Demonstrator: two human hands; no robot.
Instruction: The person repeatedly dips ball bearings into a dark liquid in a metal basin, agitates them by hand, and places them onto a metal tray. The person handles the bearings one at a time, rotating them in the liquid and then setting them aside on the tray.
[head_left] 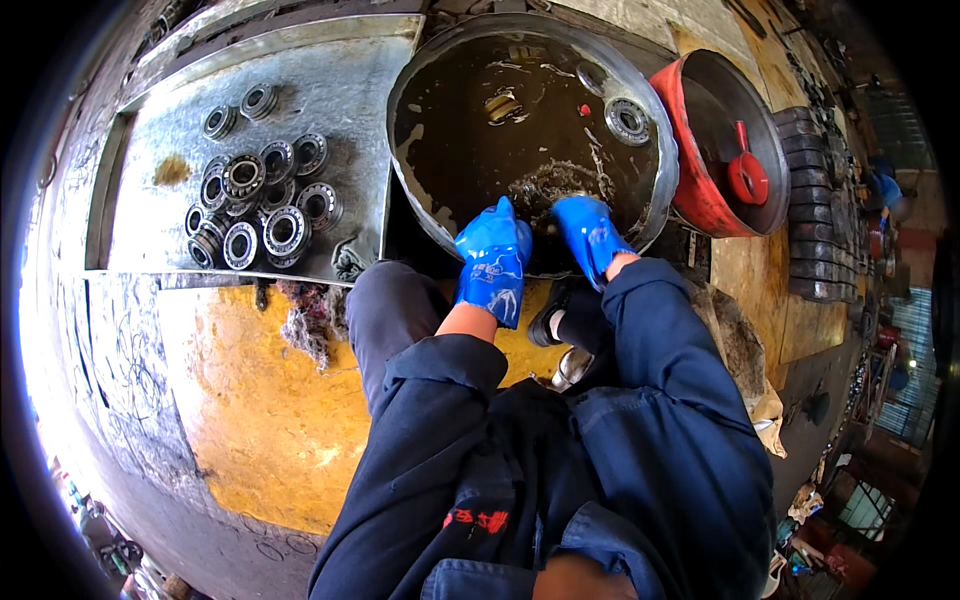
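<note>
Both my hands wear blue rubber gloves at the near rim of a round metal tub (404, 190) of dark, oily liquid (470, 130). My left hand (494, 250) is closed at the rim, knuckles up; what it grips is hidden. Just to its right, my right hand (590, 235) bends down toward the liquid with its fingers curled; anything in them is out of sight. Frothy, stirred liquid (562, 185) shows beyond and between the gloves. A ring-shaped bearing (627, 121) rests at the tub's right side. A small red piece (585, 110) lies in the liquid.
At left, a metal tray (345, 90) carries several bearings (287, 231) and a crumpled rag (349, 259). A red basin (680, 150) with a red scoop (746, 170) stands right of the tub. Dark blocks (820, 205) are stacked farther right. Fibrous waste (308, 325) hangs below the tray.
</note>
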